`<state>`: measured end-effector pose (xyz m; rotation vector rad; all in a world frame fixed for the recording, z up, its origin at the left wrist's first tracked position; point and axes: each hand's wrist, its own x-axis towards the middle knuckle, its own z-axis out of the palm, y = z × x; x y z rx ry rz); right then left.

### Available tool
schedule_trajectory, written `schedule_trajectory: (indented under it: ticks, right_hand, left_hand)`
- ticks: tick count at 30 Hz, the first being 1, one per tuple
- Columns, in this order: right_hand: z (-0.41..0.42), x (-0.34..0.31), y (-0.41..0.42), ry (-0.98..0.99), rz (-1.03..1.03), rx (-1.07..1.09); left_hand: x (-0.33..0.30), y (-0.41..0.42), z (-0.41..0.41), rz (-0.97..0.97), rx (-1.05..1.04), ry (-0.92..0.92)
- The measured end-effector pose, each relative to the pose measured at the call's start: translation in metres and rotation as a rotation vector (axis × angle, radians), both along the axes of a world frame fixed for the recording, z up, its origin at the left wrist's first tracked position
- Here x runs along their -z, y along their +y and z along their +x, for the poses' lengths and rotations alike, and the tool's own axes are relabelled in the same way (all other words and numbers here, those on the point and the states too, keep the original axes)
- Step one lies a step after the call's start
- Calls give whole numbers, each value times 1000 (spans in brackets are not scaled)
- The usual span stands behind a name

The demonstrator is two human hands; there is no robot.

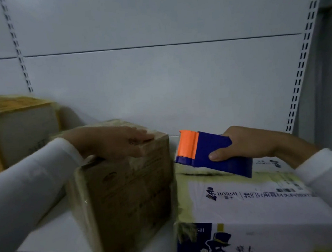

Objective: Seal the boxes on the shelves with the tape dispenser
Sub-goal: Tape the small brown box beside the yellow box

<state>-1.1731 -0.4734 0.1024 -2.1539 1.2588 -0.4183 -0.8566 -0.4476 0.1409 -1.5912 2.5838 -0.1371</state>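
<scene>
Leftmost on the white shelf (56,236) stands a blurred tan carton (18,126), its top edges wrapped in yellowish tape. Next along, the left hand (110,142) lies flat, fingers straight, pressing on top of the brown cardboard box (124,191), which sits skewed with one corner toward the viewer and near the shelf's front lip. Just beside it, seemingly touching, is the white printed carton (245,199), marked with a top-hatted figure, a logo and Chinese text, and banded with yellowish tape along its top and its left edge.

Over the far left part of that carton hovers the tape dispenser (209,154), a dark blue body with an orange front end aimed at the brown box. The right hand (251,144) grips it, thumb on the near face and fingers curled behind.

Likely risks: the brown box could slide or twist under the dispenser's pull if the flat palm slips, since it sits askew close to the edge. The strip could also land crooked or wrinkle, because the dispenser approaches from the side across a height step between the two boxes. Whether any tape is already drawn out cannot be told.
</scene>
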Motion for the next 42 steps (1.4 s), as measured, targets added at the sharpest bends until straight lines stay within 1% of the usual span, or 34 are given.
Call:
schedule_trajectory:
  ticks: [2,4,6,8,10,16,21,25,26,28,32,34,37,38,39,40,42]
  right_hand:
    - [7,1,6,-8,14,-25]
    - [16,0,16,-29,22,-44]
    - [29,-3,27,-44,27,-52]
    - [44,-8,40,-49,16,-50]
    - [63,-14,56,-45,-3,-35]
    - [124,-18,106,-38,-40,9]
    - [163,-13,143,-35,-85,58]
    - [175,-16,165,-46,-87,75]
    - [177,-18,168,-39,-85,87]
    - [181,-21,173,-28,-78,106]
    - [187,-24,177,-30,-73,114]
    - [189,-23,177,-37,-88,107]
    - [188,-22,174,-40,-118,78]
    - [188,-22,173,-40,-123,68]
    - [188,-23,172,-41,-126,58]
    - [189,-24,170,-40,-124,46]
    - [195,-25,166,-33,-116,18]
  left_hand:
    - [-1,5,9,27,-45,-35]
    - [3,13,18,19,-97,-32]
    - [14,21,31,-26,-169,-6]
    - [27,30,46,-112,-219,54]
    - [33,37,65,-189,-172,71]
    - [28,45,128,-248,105,45]
    - [27,39,143,-294,271,37]
    - [34,33,153,-439,339,47]
    - [39,32,157,-488,342,66]
    - [50,32,163,-546,348,163]
    - [63,37,159,-559,341,333]
    - [63,43,156,-530,332,476]
    - [58,59,160,-457,370,874]
    - [58,65,163,-393,393,977]
    - [57,72,166,-283,409,1043]
    - [57,80,168,-129,409,1087]
    - [62,92,168,182,400,1123]
